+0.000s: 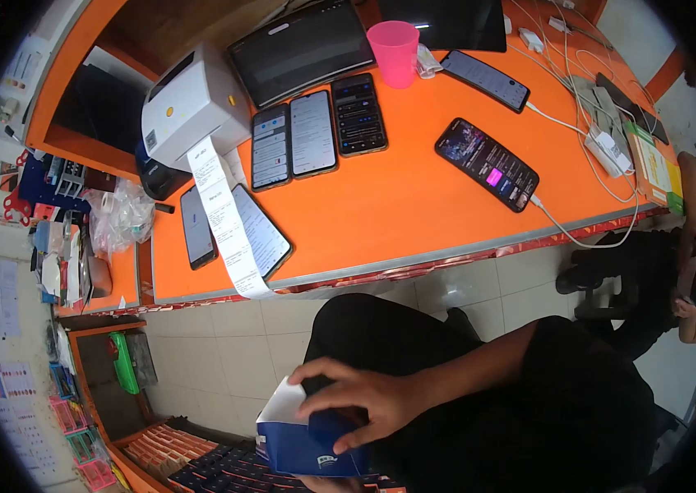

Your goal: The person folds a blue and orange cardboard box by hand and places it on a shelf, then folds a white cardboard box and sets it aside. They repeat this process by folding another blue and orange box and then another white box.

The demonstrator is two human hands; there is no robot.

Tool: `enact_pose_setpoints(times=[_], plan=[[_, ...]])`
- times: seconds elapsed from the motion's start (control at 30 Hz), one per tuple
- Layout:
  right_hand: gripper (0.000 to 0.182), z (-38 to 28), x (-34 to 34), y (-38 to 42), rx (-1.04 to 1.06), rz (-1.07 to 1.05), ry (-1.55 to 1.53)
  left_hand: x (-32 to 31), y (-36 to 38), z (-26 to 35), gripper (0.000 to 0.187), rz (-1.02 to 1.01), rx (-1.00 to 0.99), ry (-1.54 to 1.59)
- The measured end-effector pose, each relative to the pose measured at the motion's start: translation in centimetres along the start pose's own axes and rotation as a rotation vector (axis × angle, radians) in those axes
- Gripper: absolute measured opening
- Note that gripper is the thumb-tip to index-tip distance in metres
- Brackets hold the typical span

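A small dark blue cardboard box [302,450] with a white inner flap [282,401] standing up sits low in the view, beside my black-clad legs. My right hand [368,404] reaches over it from the right. Its fingers curl at the white flap and its thumb presses on the blue side. Under the box, my left hand [330,484] supports it from below; only a small part of that hand shows at the bottom edge. What lies inside the box is hidden.
Across the orange desk [372,222] lie several phones, one a charging phone [487,164]. A white label printer [191,107] trails a long paper strip [228,226] over the front edge. A pink cup [395,53] stands behind. At right, another person's hand [683,308] is near a phone.
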State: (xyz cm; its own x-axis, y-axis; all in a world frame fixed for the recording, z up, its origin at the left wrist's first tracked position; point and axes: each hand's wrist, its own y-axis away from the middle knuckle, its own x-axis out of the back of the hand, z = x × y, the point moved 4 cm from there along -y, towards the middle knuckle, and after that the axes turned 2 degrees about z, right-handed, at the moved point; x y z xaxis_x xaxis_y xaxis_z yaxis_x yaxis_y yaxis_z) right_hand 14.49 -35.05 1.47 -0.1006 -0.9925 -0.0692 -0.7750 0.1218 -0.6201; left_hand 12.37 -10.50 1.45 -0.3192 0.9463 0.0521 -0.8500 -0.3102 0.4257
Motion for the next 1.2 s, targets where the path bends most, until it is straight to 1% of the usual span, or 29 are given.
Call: enact_pose_setpoints(times=[0.03, 0.07, 0.13, 0.17, 0.23, 0.27, 0.33, 0.47, 0.53, 0.57, 0.63, 0.67, 0.73, 0.77, 0.8, 0.83, 0.87, 0.93, 0.97, 1.0, 1.03, 1.07, 1.13, 1.17, 1.2], plan=[[0.070, 0.6, -1.0, 1.1, -0.214, -0.134, -0.222, 0.1, 0.2, 0.3, 0.082, -0.017, -0.033, -0.023], [0.070, 0.7, -0.9, 1.2, -0.217, -0.128, -0.222, 0.1, 0.4, 0.4, 0.082, -0.039, -0.059, -0.047], [0.071, 0.6, -1.1, 1.2, -0.198, -0.199, -0.251, 0.0, 0.6, 0.8, 0.082, -0.077, -0.113, -0.092], [0.071, 0.6, -1.1, 1.1, -0.198, -0.196, -0.253, -0.1, 0.8, 0.9, 0.081, -0.093, -0.140, -0.114], [0.070, 0.1, -0.8, 0.8, -0.048, -0.039, 0.029, -0.4, 0.9, 1.2, 0.081, -0.124, -0.181, -0.152], [0.070, 0.0, -0.9, 0.9, -0.048, -0.038, 0.029, -0.5, 1.1, 1.4, 0.080, -0.138, -0.199, -0.169], [0.073, 0.6, -1.7, 1.4, -0.315, -0.142, -0.123, -0.4, 1.3, 1.6, 0.080, -0.160, -0.233, -0.195], [0.076, 0.4, -1.7, 1.1, -0.288, -0.158, -0.140, -0.4, 1.6, 1.8, 0.079, -0.202, -0.283, -0.244], [0.082, 1.1, -1.5, 1.5, -0.495, -0.316, -0.309, 0.0, 1.8, 1.9, 0.078, -0.223, -0.309, -0.261], [0.082, 1.4, -1.0, 1.6, -0.498, -0.320, -0.310, 0.6, 2.1, 1.9, 0.078, -0.234, -0.311, -0.276], [0.077, 2.4, -1.0, 2.9, -0.501, -0.553, -0.289, 1.6, 1.9, 1.5, 0.077, -0.244, -0.318, -0.275], [0.077, 3.1, -0.8, 3.7, -0.502, -0.562, -0.286, 2.5, 1.6, 0.7, 0.075, -0.329, -0.298, -0.362], [0.068, 3.5, -0.9, 5.7, -0.455, -0.668, -0.323, 5.9, 0.9, -1.5, 0.070, -0.485, -0.255, -0.537], [0.068, 3.2, -0.9, 6.6, -0.454, -0.695, -0.331, 7.8, 0.8, -3.1, 0.068, -0.550, -0.230, -0.618], [0.064, 3.3, -1.1, 7.6, -0.514, -0.705, -0.275, 10.1, 0.5, -5.7, 0.057, -0.589, -0.231, -0.626], [0.061, 3.5, -1.4, 8.5, -0.565, -0.739, -0.231, 10.4, 1.1, -6.8, 0.058, -0.551, -0.160, -0.528], [0.061, 3.1, -1.9, 9.1, -0.545, -0.842, -0.279, 10.4, 2.0, -7.9, 0.058, -0.481, -0.097, -0.414], [0.064, 3.7, -1.8, 8.7, -0.800, -0.792, -0.132, 11.5, -0.3, -10.3, 0.074, -0.619, -0.331, -0.542], [0.064, 3.0, -2.6, 8.2, -0.770, -0.956, -0.192, 11.1, -0.1, -9.5, 0.077, -0.614, -0.362, -0.576], [0.067, 2.8, -2.6, 6.9, -0.842, -0.841, -0.151, 10.0, -0.2, -8.2, 0.080, -0.605, -0.383, -0.613], [0.071, 3.1, -2.8, 5.8, -0.908, -0.729, -0.100, 9.1, 0.1, -7.0, 0.079, -0.525, -0.324, -0.528], [0.071, 2.9, -4.1, 5.9, -0.884, -0.901, -0.146, 8.4, 0.4, -5.8, 0.078, -0.452, -0.277, -0.433], [0.080, 3.3, -3.8, 6.2, -0.975, -0.695, -0.101, 8.9, 1.2, -6.1, 0.074, -0.425, -0.119, -0.289], [0.085, 4.5, -3.3, 7.5, -0.835, -0.768, -0.021, 9.7, 1.1, -6.3, 0.074, -0.312, -0.109, -0.239], [0.085, 3.9, -3.8, 7.8, -0.826, -0.872, -0.042, 10.0, 1.3, -6.3, 0.069, -0.383, -0.204, -0.264]])
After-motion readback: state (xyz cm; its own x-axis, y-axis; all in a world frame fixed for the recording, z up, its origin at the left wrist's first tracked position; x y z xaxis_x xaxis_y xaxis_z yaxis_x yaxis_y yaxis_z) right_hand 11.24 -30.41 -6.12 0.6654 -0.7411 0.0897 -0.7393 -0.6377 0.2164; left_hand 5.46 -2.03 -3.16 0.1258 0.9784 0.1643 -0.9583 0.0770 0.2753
